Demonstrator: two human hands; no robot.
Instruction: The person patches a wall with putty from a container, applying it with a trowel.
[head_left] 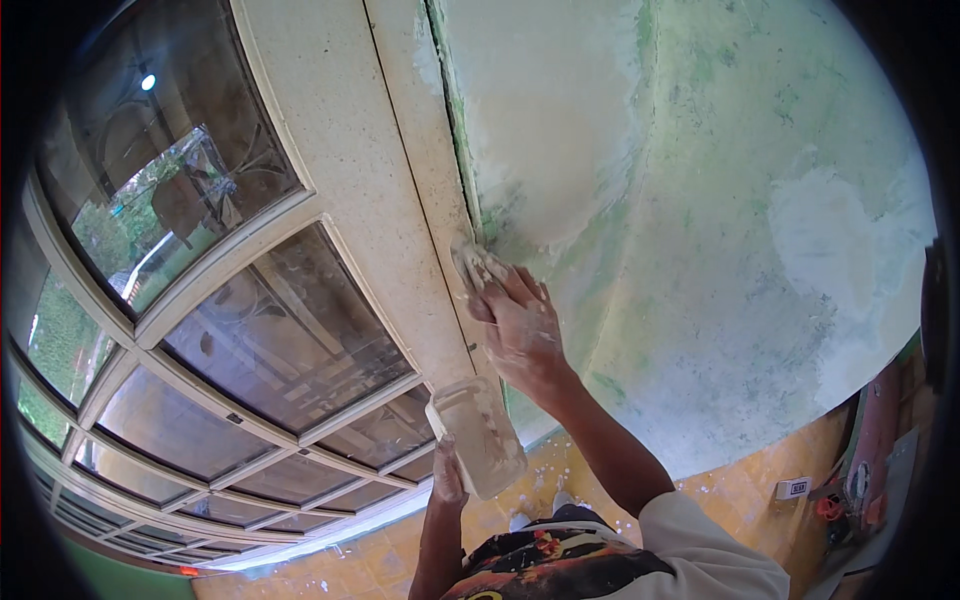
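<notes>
My right hand [527, 338], dusted with pale filler, is closed around a filler-smeared tool [478, 266]. The tool's exact kind is hard to make out. It is held against the seam between the cream door frame [390, 190] and the green wall [700, 220]. Lower down, my left hand [449, 472] grips the side of a whitish rectangular plastic tub [496, 476]. Pale filler coats the tub's inside. A broad smooth patch of filler [550, 120] lies on the wall just above my right hand.
Glass panes [290, 330] in cream bars fill the left side. Another pale patch [825, 235] marks the wall at right. Below is a yellowish tiled floor [560, 470] spotted with white. A small white box [793, 488] and cluttered items [850, 490] stand at lower right.
</notes>
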